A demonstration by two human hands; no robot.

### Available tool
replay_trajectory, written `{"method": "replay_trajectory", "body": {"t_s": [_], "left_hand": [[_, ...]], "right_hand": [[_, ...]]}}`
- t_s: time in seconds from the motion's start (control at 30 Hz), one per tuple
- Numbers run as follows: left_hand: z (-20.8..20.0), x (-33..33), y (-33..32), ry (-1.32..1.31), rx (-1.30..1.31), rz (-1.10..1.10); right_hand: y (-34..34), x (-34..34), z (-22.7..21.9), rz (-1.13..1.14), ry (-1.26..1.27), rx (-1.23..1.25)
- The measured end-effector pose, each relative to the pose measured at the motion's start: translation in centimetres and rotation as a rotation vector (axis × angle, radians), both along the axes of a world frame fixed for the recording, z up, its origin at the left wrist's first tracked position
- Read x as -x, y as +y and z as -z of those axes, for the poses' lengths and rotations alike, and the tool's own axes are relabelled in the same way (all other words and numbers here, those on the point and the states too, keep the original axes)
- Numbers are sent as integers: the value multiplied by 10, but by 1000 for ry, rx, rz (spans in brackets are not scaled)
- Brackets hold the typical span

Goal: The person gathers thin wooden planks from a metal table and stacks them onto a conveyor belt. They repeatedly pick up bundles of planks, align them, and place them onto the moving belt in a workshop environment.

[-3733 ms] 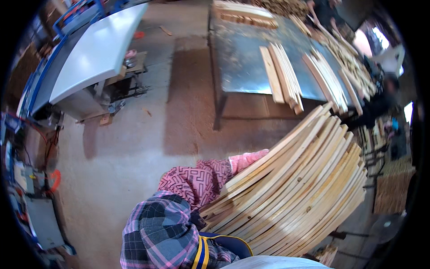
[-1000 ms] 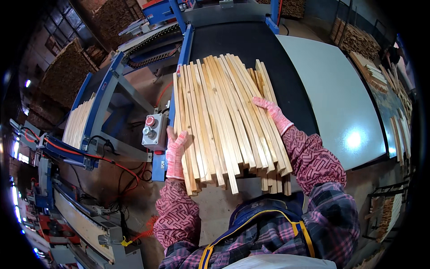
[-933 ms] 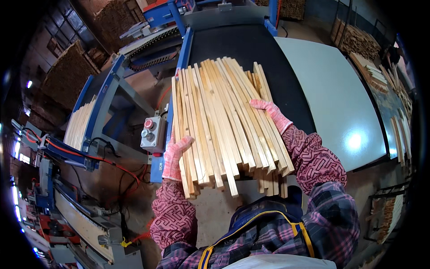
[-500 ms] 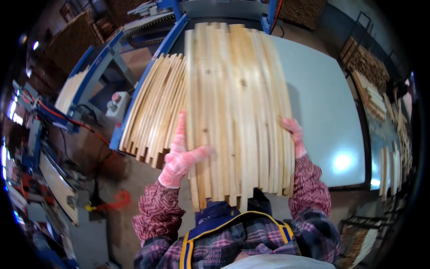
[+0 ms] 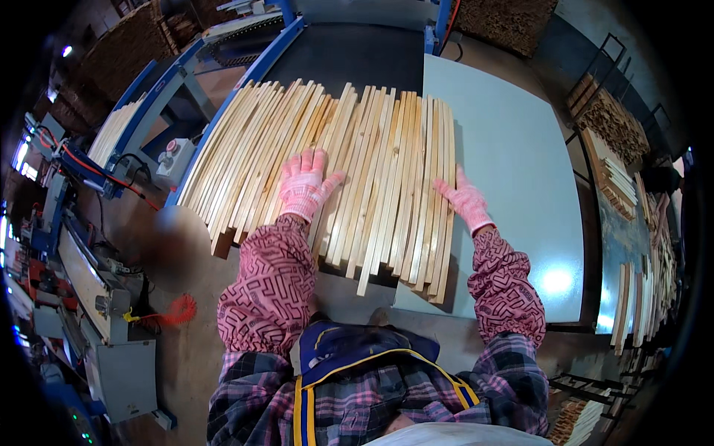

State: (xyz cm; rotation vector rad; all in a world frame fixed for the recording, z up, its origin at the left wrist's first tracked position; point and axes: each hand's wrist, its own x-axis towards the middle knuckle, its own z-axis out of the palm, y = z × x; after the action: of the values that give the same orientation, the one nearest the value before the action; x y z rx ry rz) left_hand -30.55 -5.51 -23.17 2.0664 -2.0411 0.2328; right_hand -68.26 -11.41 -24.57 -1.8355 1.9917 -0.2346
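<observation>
Since half a second ago, the broad bundle of long, pale wooden sticks [image 5: 394, 160] has shifted leftward and now lies beside the other row of slim, yellowish wooden sticks [image 5: 242, 145], which was already on the flat black conveyor belt [image 5: 349, 56]. The bundle's right edge overlaps the smooth, pale grey-white panel [image 5: 513, 186], and its near ends are uneven. The left hand [image 5: 303, 186], in a pink-and-white knitted glove, lies palm down with fingers spread on top of the sticks where the two groups meet, clenching nothing. The right hand [image 5: 466, 202], gloved alike, is at the bundle's right edge, thumb over the outermost sticks, fingers extended alongside; I cannot tell whether it grips them.
</observation>
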Motion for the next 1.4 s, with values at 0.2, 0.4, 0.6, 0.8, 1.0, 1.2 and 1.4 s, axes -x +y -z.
{"method": "replay_trajectory", "body": {"t_s": [0.2,0.4,0.6,0.8,1.0,1.2,1.4], "left_hand": [[0,15,7,-64,38,-95],[1,8,38,92,79,-104],[30,-48,222,81,517,-56],[74,-65,417,252,306,-491],[177,-89,626,467,-126,-800],[234,-92,728,824,-599,-1209],[187,-177,803,935,-293,-1321]], "right_hand": [[32,-67,-56,34,106,218],[24,-63,-59,67,87,86],[42,-53,-27,50,75,300],[9,-74,-9,-380,-205,419],[65,-200,1,-422,132,642],[51,-374,87,-709,90,699],[160,-570,69,-1164,-69,893]]}}
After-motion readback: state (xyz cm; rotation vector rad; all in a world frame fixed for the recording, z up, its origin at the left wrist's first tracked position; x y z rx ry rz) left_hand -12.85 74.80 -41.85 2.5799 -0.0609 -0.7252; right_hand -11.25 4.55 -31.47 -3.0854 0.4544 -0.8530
